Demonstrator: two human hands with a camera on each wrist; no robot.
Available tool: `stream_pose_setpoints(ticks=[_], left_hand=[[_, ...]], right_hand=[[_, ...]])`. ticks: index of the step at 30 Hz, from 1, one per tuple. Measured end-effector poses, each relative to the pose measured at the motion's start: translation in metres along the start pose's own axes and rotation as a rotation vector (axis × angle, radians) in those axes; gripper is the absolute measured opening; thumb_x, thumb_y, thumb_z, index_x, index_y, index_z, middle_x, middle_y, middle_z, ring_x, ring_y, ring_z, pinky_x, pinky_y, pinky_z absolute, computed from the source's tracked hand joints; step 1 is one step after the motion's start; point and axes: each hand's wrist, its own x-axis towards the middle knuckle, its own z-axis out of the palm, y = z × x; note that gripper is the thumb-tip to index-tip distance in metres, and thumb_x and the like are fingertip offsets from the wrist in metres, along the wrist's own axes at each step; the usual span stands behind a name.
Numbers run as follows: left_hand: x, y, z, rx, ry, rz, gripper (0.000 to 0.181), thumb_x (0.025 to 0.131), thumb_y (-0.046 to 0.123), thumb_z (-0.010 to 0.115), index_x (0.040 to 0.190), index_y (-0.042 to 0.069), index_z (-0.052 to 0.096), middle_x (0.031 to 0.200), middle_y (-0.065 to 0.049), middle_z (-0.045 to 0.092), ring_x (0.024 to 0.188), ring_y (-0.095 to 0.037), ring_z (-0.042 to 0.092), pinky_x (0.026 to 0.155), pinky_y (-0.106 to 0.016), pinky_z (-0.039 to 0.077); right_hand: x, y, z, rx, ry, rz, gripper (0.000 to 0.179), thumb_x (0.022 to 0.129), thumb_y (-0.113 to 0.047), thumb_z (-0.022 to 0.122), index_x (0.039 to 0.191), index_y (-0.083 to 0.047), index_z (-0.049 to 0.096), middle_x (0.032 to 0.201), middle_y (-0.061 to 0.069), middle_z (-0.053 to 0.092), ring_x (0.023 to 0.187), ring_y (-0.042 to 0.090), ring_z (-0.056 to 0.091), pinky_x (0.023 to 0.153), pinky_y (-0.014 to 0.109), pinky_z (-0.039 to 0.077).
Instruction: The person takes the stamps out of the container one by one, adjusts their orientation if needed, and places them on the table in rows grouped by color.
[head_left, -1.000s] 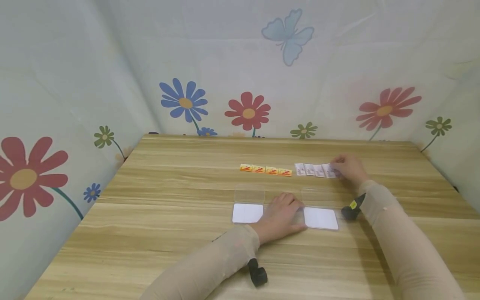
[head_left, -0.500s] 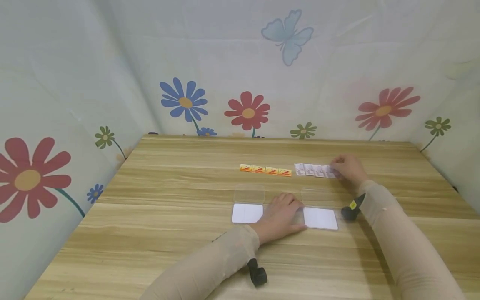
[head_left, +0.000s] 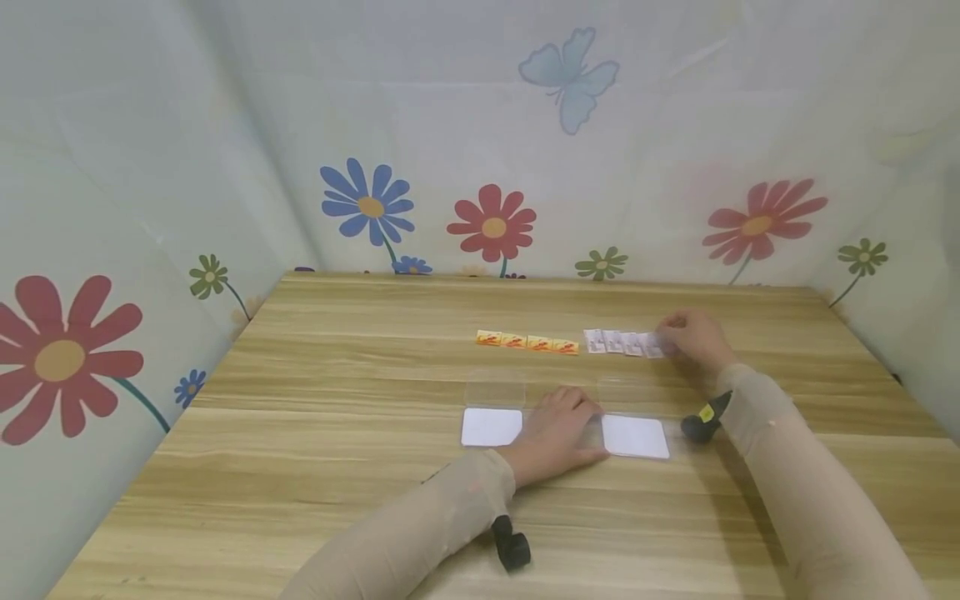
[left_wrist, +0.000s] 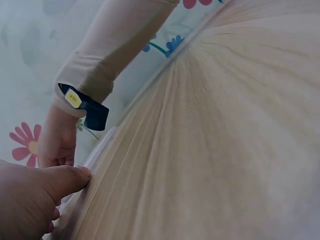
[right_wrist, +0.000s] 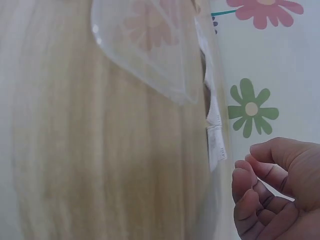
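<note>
My left hand grips the left edge of the right-hand clear plastic box, with the thumb at its near corner and the fingers at its far corner. The box has a white bottom, and its clear lid lies folded back. Behind it, several small white printed packets form a slightly overlapping row. My right hand is at the right end of that row, fingertips right beside the last packet. In the right wrist view its fingers bend loosely toward the thumb, with nothing showing between them.
A second clear box with a white bottom and folded-back lid stands left of my left hand. Behind it lies a row of several small yellow-orange packets. The wooden table ends at a flower-printed curtain.
The head view has shifted slightly, moving the boxes and packets a little left in it. Left hand keeps its place on the box; right hand stays at the row's end.
</note>
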Motion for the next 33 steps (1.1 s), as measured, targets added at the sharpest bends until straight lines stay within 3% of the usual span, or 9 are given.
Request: stream_pose_setpoints(ticks=[7,15,20,24,33], left_hand=[[0.000,-0.001,-0.002,0.001,-0.004,0.002,0.052,0.086,0.051,0.065,0.124,0.016,0.060,0.121,0.002,0.055,0.118,-0.015,0.048,0.108,-0.030,0.037],[-0.003,-0.001,-0.008,-0.007,-0.004,0.003,0.053,0.085,0.051,0.065,0.125,0.016,0.060,0.120,0.001,0.056,0.116,-0.015,0.050,0.106,-0.029,0.039],[-0.005,-0.001,-0.013,0.002,0.012,-0.001,0.050,0.085,0.051,0.065,0.123,0.019,0.060,0.121,0.001,0.057,0.115,-0.015,0.051,0.105,-0.030,0.039],[-0.006,0.000,-0.019,0.032,0.019,0.006,0.053,0.085,0.053,0.064,0.125,0.018,0.059,0.122,0.000,0.057,0.115,-0.016,0.051,0.105,-0.031,0.040],[-0.010,0.000,-0.034,0.025,0.065,0.008,0.055,0.085,0.050,0.066,0.127,0.015,0.057,0.122,-0.001,0.057,0.116,-0.017,0.051,0.105,-0.033,0.040]], right_hand=[[-0.007,-0.007,-0.004,-0.020,-0.019,-0.009,0.035,0.098,-0.026,0.049,0.119,0.001,0.057,0.107,0.020,0.060,0.088,0.026,0.057,0.068,0.027,0.047],[-0.016,-0.012,-0.006,-0.070,0.003,-0.097,0.032,0.099,-0.021,0.050,0.118,0.003,0.057,0.109,0.025,0.062,0.086,0.027,0.061,0.068,0.029,0.051],[-0.021,-0.016,-0.006,-0.062,0.003,-0.094,0.033,0.099,-0.022,0.049,0.120,0.002,0.056,0.119,0.028,0.058,0.099,0.036,0.058,0.080,0.043,0.052],[-0.028,-0.021,-0.006,-0.074,0.017,-0.125,0.033,0.099,-0.021,0.049,0.119,0.003,0.056,0.123,0.030,0.056,0.112,0.043,0.053,0.093,0.057,0.044],[-0.043,-0.027,-0.007,-0.123,0.033,-0.178,0.040,0.101,-0.026,0.048,0.127,0.003,0.051,0.127,0.030,0.055,0.117,0.045,0.051,0.098,0.060,0.042]])
